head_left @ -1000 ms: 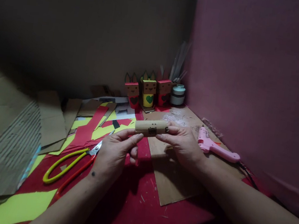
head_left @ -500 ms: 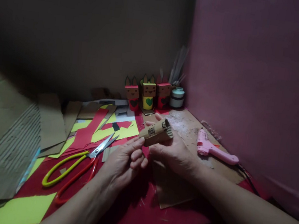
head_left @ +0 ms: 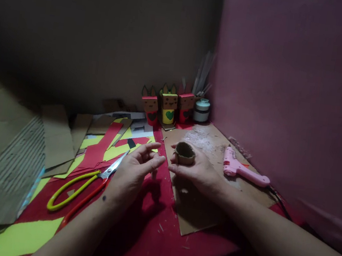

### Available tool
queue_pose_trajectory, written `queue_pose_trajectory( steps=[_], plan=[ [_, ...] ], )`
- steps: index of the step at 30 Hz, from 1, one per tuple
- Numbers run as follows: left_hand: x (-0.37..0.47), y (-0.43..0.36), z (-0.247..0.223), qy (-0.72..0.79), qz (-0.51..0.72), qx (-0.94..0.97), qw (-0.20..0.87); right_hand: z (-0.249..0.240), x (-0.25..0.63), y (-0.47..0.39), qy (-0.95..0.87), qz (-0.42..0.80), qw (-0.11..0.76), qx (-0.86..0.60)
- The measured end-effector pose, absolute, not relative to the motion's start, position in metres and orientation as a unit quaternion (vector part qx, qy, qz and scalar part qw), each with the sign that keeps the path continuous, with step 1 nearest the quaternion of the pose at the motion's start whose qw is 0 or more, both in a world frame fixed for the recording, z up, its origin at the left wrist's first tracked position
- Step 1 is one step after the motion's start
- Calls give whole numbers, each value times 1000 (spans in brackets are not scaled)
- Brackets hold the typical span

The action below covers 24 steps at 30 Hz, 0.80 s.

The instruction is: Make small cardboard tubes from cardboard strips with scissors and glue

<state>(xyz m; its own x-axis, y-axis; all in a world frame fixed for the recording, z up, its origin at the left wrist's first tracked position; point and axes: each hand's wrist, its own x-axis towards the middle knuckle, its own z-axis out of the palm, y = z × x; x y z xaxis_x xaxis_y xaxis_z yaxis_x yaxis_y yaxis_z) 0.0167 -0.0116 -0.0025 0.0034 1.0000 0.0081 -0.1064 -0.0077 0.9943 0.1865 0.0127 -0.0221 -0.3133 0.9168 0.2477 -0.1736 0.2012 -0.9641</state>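
A small cardboard tube (head_left: 185, 159) stands roughly upright in my right hand (head_left: 201, 170), its open top facing me and its fingers wrapped round it. My left hand (head_left: 141, 162) is a short way to the left of the tube, touching nothing, with its fingers apart. Beneath my left wrist and forearm lie large scissors (head_left: 71, 190) with one yellow and one red handle, their blades partly hidden by that hand. A cardboard sheet (head_left: 194, 215) lies below my right hand on the red tabletop (head_left: 155, 243).
Three paper figures (head_left: 169, 107) stand at the back beside a pale jar (head_left: 202, 110). A pink glue gun (head_left: 244, 171) lies at the right. Corrugated cardboard (head_left: 4, 169) and red strips (head_left: 100, 148) cover the left side. A pink wall (head_left: 288, 97) bounds the right.
My left hand has let go of the tube and moved left, its fingers opening. The tube has turned from lying tilted to upright in my right hand.
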Motion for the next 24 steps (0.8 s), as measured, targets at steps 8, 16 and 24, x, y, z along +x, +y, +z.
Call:
queue_pose_trajectory(
  steps=[8,16,24],
  plan=[
    [13,-11,3,450,420,577,538,-16,182,8,-620,654,363,-239],
    [15,-14,5,442,419,588,532,-18,183,10,-621,659,345,-249],
    [-49,-5,29,599,458,570,327,-24,191,11,-507,737,362,-263]
  ],
)
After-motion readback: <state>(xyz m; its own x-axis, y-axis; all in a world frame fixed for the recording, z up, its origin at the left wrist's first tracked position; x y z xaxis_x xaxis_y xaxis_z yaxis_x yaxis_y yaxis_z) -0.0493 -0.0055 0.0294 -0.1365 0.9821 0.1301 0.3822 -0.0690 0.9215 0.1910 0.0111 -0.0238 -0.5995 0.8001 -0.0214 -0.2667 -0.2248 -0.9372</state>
